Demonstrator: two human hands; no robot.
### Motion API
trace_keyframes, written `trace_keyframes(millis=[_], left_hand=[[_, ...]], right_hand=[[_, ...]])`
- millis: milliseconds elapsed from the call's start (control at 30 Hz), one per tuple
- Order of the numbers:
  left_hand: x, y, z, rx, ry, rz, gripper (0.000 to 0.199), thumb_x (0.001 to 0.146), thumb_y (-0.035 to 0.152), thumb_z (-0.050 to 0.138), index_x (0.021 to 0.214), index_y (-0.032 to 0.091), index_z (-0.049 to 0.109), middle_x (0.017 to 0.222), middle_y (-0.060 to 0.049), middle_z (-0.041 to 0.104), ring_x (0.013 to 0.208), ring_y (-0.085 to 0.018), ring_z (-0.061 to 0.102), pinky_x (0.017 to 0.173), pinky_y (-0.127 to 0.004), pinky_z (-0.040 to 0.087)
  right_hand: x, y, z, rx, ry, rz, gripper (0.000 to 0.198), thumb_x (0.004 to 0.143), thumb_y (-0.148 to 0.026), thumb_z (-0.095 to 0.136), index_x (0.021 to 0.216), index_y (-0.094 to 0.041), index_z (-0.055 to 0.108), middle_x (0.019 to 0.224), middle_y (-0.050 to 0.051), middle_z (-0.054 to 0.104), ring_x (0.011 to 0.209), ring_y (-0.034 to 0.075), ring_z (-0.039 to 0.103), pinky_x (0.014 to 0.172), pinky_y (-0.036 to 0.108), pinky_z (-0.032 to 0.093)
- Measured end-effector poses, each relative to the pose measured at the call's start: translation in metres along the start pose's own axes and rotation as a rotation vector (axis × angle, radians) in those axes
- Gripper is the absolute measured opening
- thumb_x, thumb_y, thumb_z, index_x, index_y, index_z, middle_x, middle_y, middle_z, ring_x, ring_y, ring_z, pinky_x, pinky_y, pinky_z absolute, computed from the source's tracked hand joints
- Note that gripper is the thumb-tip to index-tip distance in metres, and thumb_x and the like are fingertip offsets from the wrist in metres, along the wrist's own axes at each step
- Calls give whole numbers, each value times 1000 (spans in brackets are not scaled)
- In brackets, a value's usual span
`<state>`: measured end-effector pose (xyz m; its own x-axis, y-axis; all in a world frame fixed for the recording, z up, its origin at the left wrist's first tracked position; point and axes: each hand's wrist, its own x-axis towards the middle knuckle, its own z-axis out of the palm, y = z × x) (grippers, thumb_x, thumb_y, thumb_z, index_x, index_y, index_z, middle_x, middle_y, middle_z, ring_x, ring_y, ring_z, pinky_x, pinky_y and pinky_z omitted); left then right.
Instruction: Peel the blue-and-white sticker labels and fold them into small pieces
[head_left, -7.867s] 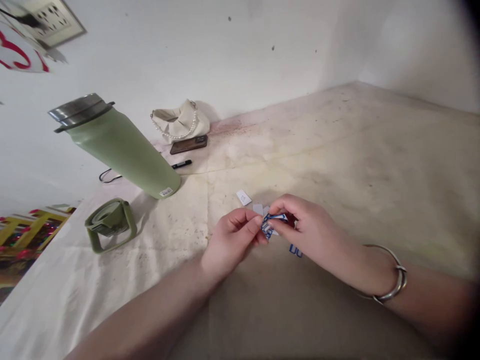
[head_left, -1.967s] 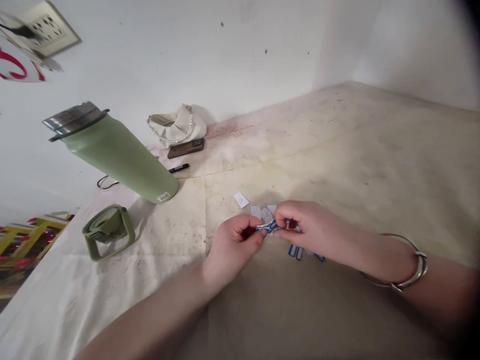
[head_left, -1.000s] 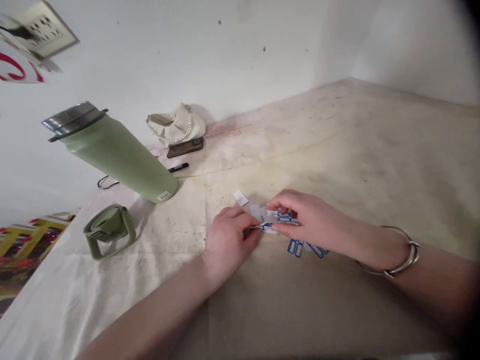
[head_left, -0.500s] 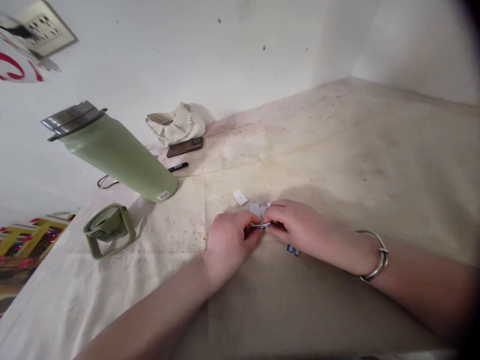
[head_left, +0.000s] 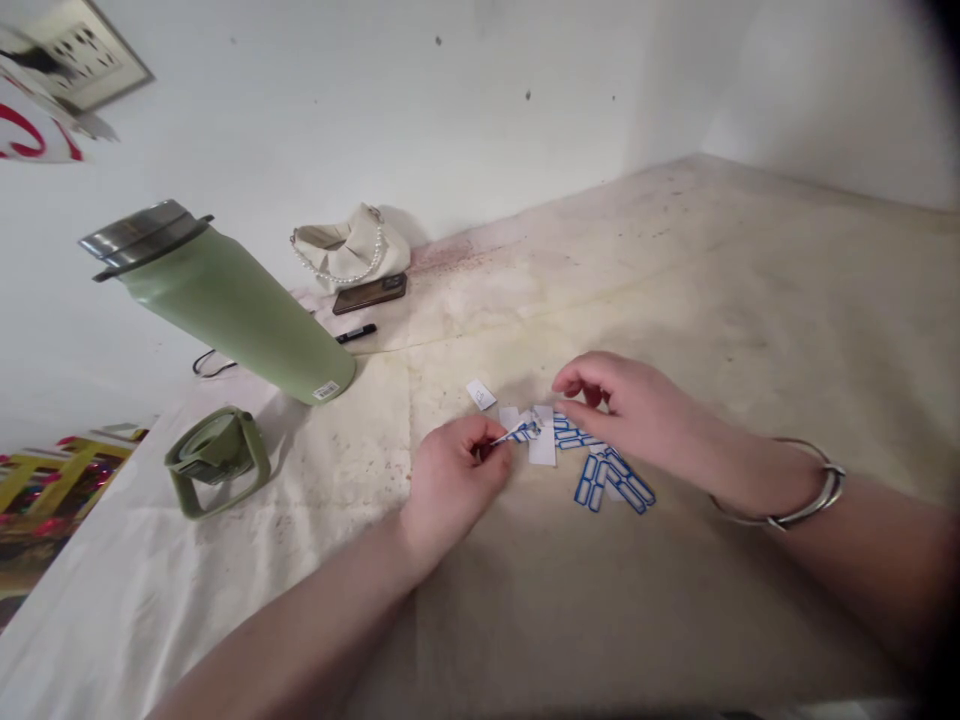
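My left hand (head_left: 457,475) is closed in a pinch on a small strip of blue-bordered sticker labels (head_left: 523,430), which sticks out to the right of the thumb. Up and to the right, my right hand (head_left: 607,400) is open, thumb and fingers apart, with no object visible in it. Beneath and below it lie several more blue-outlined label strips (head_left: 630,482), partly overlapping. Small white paper pieces (head_left: 543,450) lie beside the held strip. Farther back is a white slip with a small handwritten mark (head_left: 481,394).
A large green tumbler (head_left: 247,310) stands at the left, and its green handled lid (head_left: 217,460) lies in front of it. Behind are a cream handbag (head_left: 364,250), a phone (head_left: 370,293) and a black pen (head_left: 357,333). A cream cloth (head_left: 675,290) covers the table up to the wall.
My right hand has let go of the strip and moved up and right, its fingers parting. Label strips it covered now show. My left hand still pinches its strip, which is now more visible.
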<state>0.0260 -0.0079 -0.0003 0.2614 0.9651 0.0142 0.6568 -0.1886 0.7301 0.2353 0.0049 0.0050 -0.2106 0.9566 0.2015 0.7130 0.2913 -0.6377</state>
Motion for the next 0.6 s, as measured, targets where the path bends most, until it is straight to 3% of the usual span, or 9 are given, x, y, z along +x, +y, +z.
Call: trace_keyframes(millis=[67, 233, 400, 600], left_hand=[[0, 1, 0, -90, 49, -54, 14, 79, 31, 55, 75, 19, 61, 63, 3, 56, 58, -11, 46, 52, -21, 33], [2, 3, 0, -207, 98, -74, 17, 79, 34, 57, 77, 18, 61, 64, 3, 54, 58, -10, 44, 53, -20, 34], [2, 1, 1, -208, 89, -55, 16, 78, 34, 58, 76, 18, 60, 65, 2, 55, 60, -10, 46, 55, -20, 35], [3, 1, 0, -197, 75, -56, 17, 79, 34, 57, 76, 18, 60, 64, 3, 53, 59, -10, 44, 54, -21, 34]], right_hand=[[1, 5, -2, -49, -13, -1, 14, 81, -29, 57, 90, -20, 61, 86, 4, 62, 71, 16, 58, 62, 29, 46], [-1, 10, 15, -190, -98, -198, 30, 70, -30, 70, 97, -18, 63, 103, 10, 58, 98, 26, 53, 84, 37, 45], [-2, 6, 25, -141, -92, -217, 16, 69, -21, 71, 81, -19, 60, 92, 6, 58, 90, 22, 52, 80, 34, 44], [0, 4, 24, -78, -116, -209, 15, 68, -16, 68, 68, -19, 54, 78, 3, 55, 79, 19, 49, 71, 30, 41]])
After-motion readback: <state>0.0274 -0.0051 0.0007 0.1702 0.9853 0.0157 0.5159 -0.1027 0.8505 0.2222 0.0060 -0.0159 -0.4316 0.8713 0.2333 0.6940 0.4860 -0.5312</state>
